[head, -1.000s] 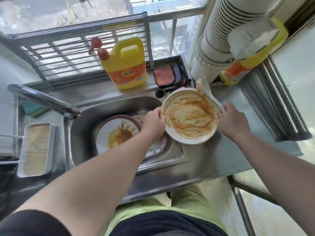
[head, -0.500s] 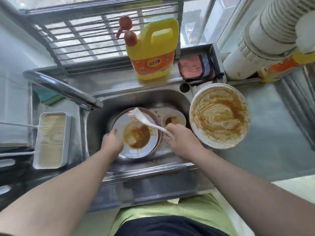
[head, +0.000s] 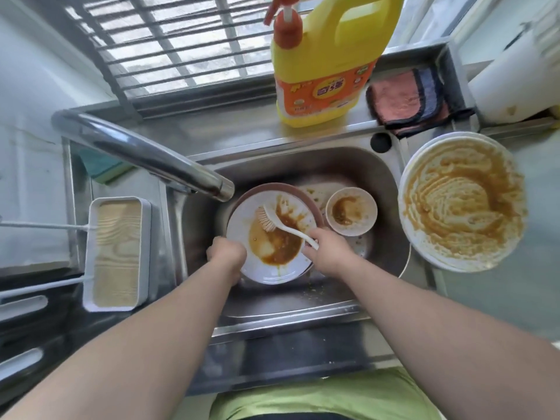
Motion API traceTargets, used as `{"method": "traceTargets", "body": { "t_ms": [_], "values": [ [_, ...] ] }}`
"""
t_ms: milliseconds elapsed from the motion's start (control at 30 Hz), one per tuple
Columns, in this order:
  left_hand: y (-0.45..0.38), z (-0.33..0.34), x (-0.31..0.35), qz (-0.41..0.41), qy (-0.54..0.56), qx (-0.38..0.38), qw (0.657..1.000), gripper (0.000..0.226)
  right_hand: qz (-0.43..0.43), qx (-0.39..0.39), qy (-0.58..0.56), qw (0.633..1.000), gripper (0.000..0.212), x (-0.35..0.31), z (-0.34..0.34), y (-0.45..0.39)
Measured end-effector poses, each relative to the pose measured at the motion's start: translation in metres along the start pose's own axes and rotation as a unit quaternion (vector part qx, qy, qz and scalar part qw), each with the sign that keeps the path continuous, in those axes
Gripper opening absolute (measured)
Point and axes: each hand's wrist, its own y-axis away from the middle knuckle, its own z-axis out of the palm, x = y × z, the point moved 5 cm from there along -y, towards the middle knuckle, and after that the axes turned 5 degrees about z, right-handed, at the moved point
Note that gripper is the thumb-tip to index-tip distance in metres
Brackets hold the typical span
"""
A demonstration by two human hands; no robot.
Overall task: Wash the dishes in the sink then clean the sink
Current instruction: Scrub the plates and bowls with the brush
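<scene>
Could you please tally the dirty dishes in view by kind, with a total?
Plates: 3, a white plate stacked on a brown plate in the sink, and a big plate on the counter.
Small bowls: 1, the bowl in the sink.
Total: 4

We see a steel tabletop (head: 500, 298) with the sink (head: 385, 183) sunk into it. Right of the basin sits a big sauce-smeared bowl (head: 460, 201). Along the back ledge stand a yellow detergent jug (head: 324, 65) and a folded pink cloth (head: 403, 98); far left, a green sponge (head: 100, 168) and a white tray (head: 116, 253).
</scene>
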Motion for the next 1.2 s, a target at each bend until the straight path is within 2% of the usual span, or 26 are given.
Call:
{"method": "traceTargets", "body": {
  "t_ms": [67, 200, 300, 367, 533, 600, 700, 767, 900, 967, 1067, 1200],
  "values": [
    [-0.004, -0.001, -0.001, -0.006, -0.014, -0.005, 1.000, 0.048, 0.019, -0.009, -0.047, 0.999, 0.006, 0.004, -0.003, 0.001],
    [-0.023, 0.008, -0.014, -0.010, 0.042, -0.060, 0.997, 0.049, 0.037, -0.056, -0.105, 0.992, 0.011, 0.011, -0.010, 0.006],
    [-0.003, 0.007, -0.011, -0.004, 0.119, -0.078, 0.990, 0.029, 0.030, -0.060, -0.125, 0.990, 0.010, 0.014, -0.020, 0.013],
    [0.012, 0.003, -0.008, 0.005, 0.157, -0.089, 0.984, 0.021, 0.018, -0.048, -0.118, 0.992, 0.012, 0.017, -0.031, 0.020],
    [0.037, -0.020, -0.005, 0.052, 0.143, -0.108, 0.982, 0.019, -0.013, -0.058, -0.046, 0.997, 0.005, 0.032, -0.054, 0.056],
    [0.053, -0.033, 0.000, 0.079, 0.151, -0.105, 0.980, 0.025, -0.020, -0.052, -0.004, 0.998, 0.009, 0.035, -0.058, 0.070],
    [0.076, -0.046, 0.006, 0.120, 0.182, -0.099, 0.971, 0.053, -0.036, -0.013, 0.068, 0.997, 0.028, 0.029, -0.060, 0.086],
    [0.091, -0.058, 0.011, 0.159, 0.180, -0.068, 0.968, 0.064, -0.051, 0.000, 0.065, 0.997, 0.031, 0.020, -0.054, 0.097],
    [0.115, -0.075, 0.016, 0.241, 0.130, -0.002, 0.962, 0.076, -0.102, -0.036, 0.017, 0.994, 0.041, 0.004, -0.031, 0.122],
    [0.120, -0.074, 0.013, 0.242, 0.146, 0.016, 0.959, 0.075, -0.132, -0.077, -0.059, 0.986, 0.042, -0.009, -0.014, 0.136],
    [0.114, -0.064, -0.004, 0.199, 0.209, 0.038, 0.957, 0.055, -0.130, -0.112, -0.185, 0.968, 0.038, -0.030, 0.013, 0.144],
    [0.108, -0.040, -0.024, 0.153, 0.262, 0.041, 0.952, 0.048, -0.097, -0.049, -0.156, 0.982, 0.033, -0.051, 0.018, 0.117]
  ]
}}
